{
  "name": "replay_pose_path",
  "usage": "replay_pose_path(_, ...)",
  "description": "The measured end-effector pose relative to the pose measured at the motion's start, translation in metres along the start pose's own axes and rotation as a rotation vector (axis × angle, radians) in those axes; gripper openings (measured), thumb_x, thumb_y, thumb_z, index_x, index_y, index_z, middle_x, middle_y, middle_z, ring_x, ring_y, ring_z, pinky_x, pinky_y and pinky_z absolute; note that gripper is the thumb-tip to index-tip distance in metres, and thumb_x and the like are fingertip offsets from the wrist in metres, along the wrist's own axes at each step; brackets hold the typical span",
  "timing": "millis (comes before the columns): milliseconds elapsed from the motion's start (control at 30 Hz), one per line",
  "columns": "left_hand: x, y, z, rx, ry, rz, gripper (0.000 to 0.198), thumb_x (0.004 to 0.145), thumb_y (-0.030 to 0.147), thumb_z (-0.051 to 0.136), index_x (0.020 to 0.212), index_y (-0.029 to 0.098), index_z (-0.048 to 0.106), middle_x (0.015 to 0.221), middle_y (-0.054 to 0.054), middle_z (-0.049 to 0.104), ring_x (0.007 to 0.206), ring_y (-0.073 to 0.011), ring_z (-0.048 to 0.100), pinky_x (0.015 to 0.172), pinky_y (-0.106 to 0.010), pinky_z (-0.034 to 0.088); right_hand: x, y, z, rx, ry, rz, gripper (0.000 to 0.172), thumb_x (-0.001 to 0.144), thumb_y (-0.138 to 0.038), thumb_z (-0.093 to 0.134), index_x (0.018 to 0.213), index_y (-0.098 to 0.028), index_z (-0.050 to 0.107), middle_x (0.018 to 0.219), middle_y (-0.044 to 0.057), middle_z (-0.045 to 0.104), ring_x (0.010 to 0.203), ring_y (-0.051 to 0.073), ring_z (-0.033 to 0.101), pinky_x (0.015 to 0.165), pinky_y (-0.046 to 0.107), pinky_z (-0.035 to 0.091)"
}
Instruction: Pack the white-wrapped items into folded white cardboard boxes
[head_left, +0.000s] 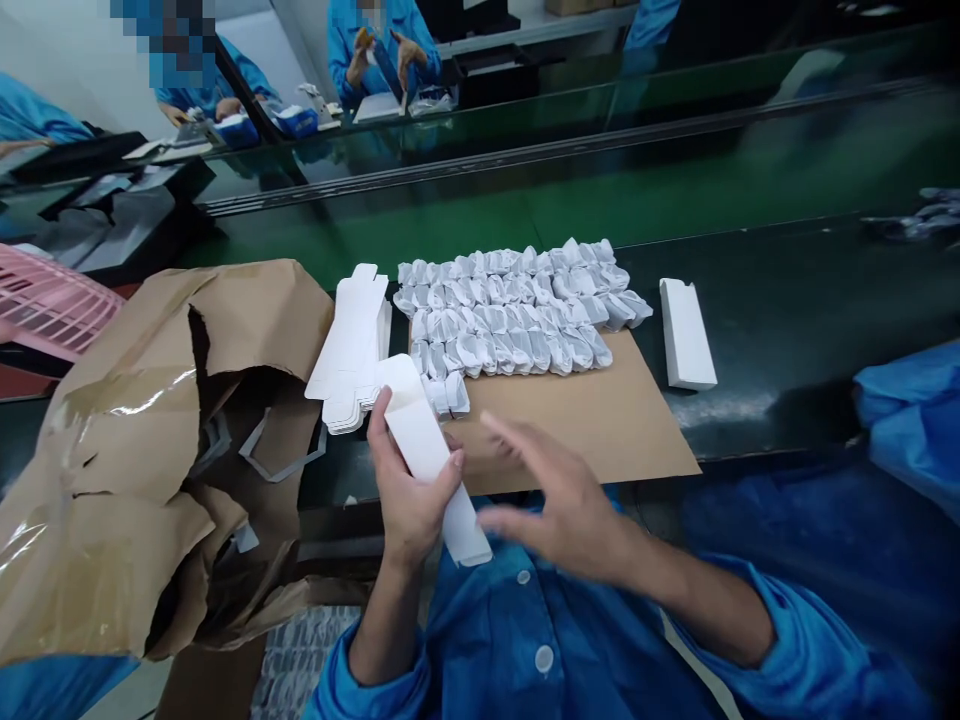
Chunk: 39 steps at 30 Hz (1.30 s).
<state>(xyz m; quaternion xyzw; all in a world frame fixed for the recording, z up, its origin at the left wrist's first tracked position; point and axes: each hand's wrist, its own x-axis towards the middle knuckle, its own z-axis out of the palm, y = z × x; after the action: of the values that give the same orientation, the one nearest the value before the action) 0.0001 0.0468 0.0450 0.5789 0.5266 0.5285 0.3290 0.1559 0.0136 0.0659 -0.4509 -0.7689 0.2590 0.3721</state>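
Now | white carton (417, 432) in left hand (409, 490) | right hand (559, 500) just beside, seemingly open

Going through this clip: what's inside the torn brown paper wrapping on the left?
Through the tear in the brown paper wrapping, a few bent white card strips show. Anything deeper is hidden by the torn paper flaps.

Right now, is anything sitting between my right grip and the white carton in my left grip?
Nothing visible stands between them. Your right grip is open, with its fingertips just beside the white paperboard carton held in your left grip, and only the brown cardboard sheet lies beneath that gap.
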Motion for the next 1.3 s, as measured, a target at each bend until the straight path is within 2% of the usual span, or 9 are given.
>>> replay_pose_path(100,-0.006,0.000,-0.005,0.097,-0.044,0.123,0.078,0.068,0.035,0.075,0.136,0.021,0.040,0.116,-0.009,0.058,0.096,-0.0225,0.064,0.081,-0.035,0.055,0.022,0.001,-0.017,0.208,0.090,0.006,0.045,0.093,-0.035,0.061,0.136,-0.022,0.054,0.113,0.009,0.061,0.095,0.019,0.060,0.080,0.032,0.053)
replay_pose_path(233,-0.015,-0.001,-0.008,0.169,-0.051,0.207,0.058,0.069,0.031,0.073,0.120,0.022,0.048,0.112,-0.006,0.055,0.099,-0.0202,0.061,0.082,-0.031,0.052,0.039,0.009,-0.021,0.355,-0.047,-0.073,0.026,0.089,-0.023,0.065,0.115,-0.019,0.069,0.095,0.005,0.059,0.084,0.015,0.057,0.073,0.029,0.050)
replay_pose_path(333,-0.015,-0.004,-0.013,0.214,-0.144,0.237,0.052,0.069,0.031,0.074,0.114,0.023,0.050,0.105,-0.003,0.055,0.093,-0.0185,0.061,0.077,-0.029,0.052,0.047,0.018,-0.027,0.534,-0.132,0.016,0.018,0.090,-0.026,0.064,0.105,-0.018,0.072,0.091,0.004,0.064,0.081,0.014,0.059,0.072,0.027,0.049)
replay_pose_path(467,-0.013,-0.003,-0.014,0.268,-0.202,0.272,0.047,0.069,0.028,0.073,0.110,0.023,0.050,0.102,-0.002,0.055,0.085,-0.0171,0.061,0.070,-0.028,0.051,0.060,0.026,-0.029,0.841,0.036,0.321,0.028,0.093,-0.042,0.059,0.089,-0.015,0.068,0.071,-0.001,0.060,0.059,0.010,0.054,0.054,0.022,0.044)
replay_pose_path(567,-0.014,-0.004,-0.011,0.296,-0.225,0.271,0.047,0.070,0.027,0.073,0.110,0.023,0.051,0.101,-0.002,0.056,0.085,-0.0180,0.062,0.071,-0.030,0.053,0.064,0.025,-0.024,0.962,-0.069,0.376,0.032,0.086,-0.045,0.068,0.075,-0.016,0.061,0.064,-0.004,0.054,0.055,0.008,0.051,0.051,0.021,0.041)
replay_pose_path(767,-0.023,-0.018,-0.002,0.259,-0.097,0.198,0.067,0.067,0.032,0.077,0.124,0.021,0.043,0.116,-0.009,0.053,0.104,-0.0251,0.063,0.084,-0.040,0.055,0.058,0.018,-0.018,0.951,-0.177,0.342,0.027,0.069,-0.024,0.083,0.086,-0.015,0.063,0.083,-0.002,0.061,0.074,0.010,0.054,0.067,0.021,0.045)
replay_pose_path(967,-0.027,-0.019,0.001,0.185,-0.136,0.159,0.110,0.071,0.028,0.078,0.153,0.023,0.005,0.141,-0.020,0.046,0.126,-0.0322,0.055,0.101,-0.049,0.049,0.052,0.021,-0.013,0.897,-0.146,0.329,0.022,0.078,-0.027,0.076,0.096,-0.016,0.067,0.086,0.001,0.064,0.077,0.011,0.057,0.070,0.024,0.047)
replay_pose_path(1100,-0.025,-0.011,-0.003,0.376,-0.147,0.277,0.099,0.074,0.028,0.075,0.154,0.024,0.016,0.149,-0.019,0.039,0.134,-0.0337,0.047,0.104,-0.048,0.047,0.047,0.020,-0.015,0.875,-0.154,0.307,0.020,0.081,-0.027,0.075,0.098,-0.017,0.070,0.091,0.002,0.066,0.082,0.013,0.060,0.073,0.026,0.049)
replay_pose_path(1300,-0.029,-0.004,-0.003,0.382,-0.187,0.285,0.091,0.076,0.022,0.072,0.152,0.023,0.022,0.140,-0.016,0.049,0.124,-0.0280,0.057,0.096,-0.039,0.053,0.034,0.012,-0.020,0.834,-0.130,0.323,0.012,0.088,-0.021,0.065,0.097,-0.016,0.071,0.108,0.007,0.069,0.102,0.019,0.065,0.084,0.033,0.053)
